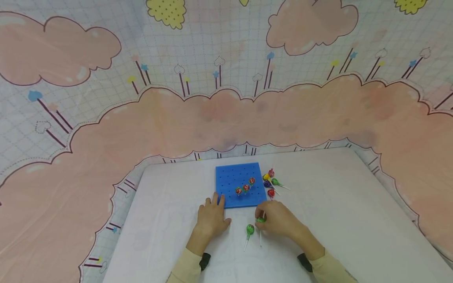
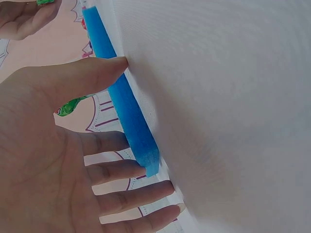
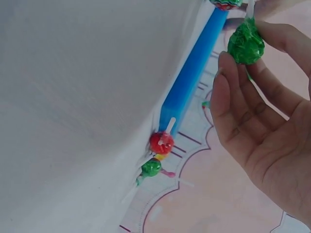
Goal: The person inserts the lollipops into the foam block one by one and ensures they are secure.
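Note:
My left hand [image 1: 211, 218] lies with extended fingers at the near left corner of a blue board [image 1: 230, 169] dotted with small holes; its fingertips touch the board's edge. Three lollipops [image 1: 245, 188] with red-and-green wrappers stand in the board in a slanting row. Just in front of the board's near right corner, my right hand [image 1: 281, 222] pinches a green lollipop [image 3: 246, 44] by its wrapped head. Its white stick points toward me in the head view. A second green lollipop [image 1: 250, 228] lies on the table between the hands, its stick toward me.
Right of the board several loose lollipops lie close together: a red one [image 1: 271, 192], a dark blue one [image 1: 267, 184], a yellow one [image 1: 266, 177], a green one [image 1: 275, 181] and a pinkish-red one [image 1: 271, 172]. A white cloth covers the table [image 1: 339, 196]. Behind hangs a patterned curtain [image 1: 226, 118].

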`<state>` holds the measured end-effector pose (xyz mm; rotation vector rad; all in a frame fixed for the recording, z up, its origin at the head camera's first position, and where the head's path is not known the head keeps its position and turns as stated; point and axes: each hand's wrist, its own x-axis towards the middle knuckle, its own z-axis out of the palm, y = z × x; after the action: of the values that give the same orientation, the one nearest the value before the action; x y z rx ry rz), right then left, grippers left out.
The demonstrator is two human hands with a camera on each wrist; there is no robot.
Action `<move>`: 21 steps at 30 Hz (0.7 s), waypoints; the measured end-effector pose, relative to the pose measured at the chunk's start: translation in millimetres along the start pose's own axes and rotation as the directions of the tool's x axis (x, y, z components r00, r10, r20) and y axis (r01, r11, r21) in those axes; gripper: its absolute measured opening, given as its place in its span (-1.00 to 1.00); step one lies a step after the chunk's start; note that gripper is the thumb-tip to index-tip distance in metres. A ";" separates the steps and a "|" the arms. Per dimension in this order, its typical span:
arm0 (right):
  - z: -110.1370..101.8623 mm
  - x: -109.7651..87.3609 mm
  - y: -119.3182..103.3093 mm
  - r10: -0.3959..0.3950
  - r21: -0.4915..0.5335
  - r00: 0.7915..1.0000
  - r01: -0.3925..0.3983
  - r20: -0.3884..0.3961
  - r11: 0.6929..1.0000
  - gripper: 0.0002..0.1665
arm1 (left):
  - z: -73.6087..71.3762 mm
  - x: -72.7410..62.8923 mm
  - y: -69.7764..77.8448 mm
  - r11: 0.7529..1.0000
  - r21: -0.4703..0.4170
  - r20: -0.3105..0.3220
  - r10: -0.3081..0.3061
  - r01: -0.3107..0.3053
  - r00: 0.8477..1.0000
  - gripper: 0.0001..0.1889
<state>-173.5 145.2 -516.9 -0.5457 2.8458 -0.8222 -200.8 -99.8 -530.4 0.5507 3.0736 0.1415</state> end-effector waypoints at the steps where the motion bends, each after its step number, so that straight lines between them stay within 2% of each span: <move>1: -0.7 0.1 -0.4 -0.002 0.005 1.000 0.002 -0.008 1.000 -0.83 | 0.2 -0.1 0.0 1.000 0.000 -0.002 0.001 -0.001 1.000 -0.13; 21: -6.5 5.3 -3.8 -0.022 -0.022 0.993 0.019 -0.120 1.000 -0.77 | 2.4 0.2 -1.3 1.000 0.000 0.008 -0.003 0.003 1.000 -0.12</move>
<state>-178.6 143.4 -509.5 -0.5472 2.9660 -0.8574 -201.4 -100.7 -532.9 0.5457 3.0667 0.1397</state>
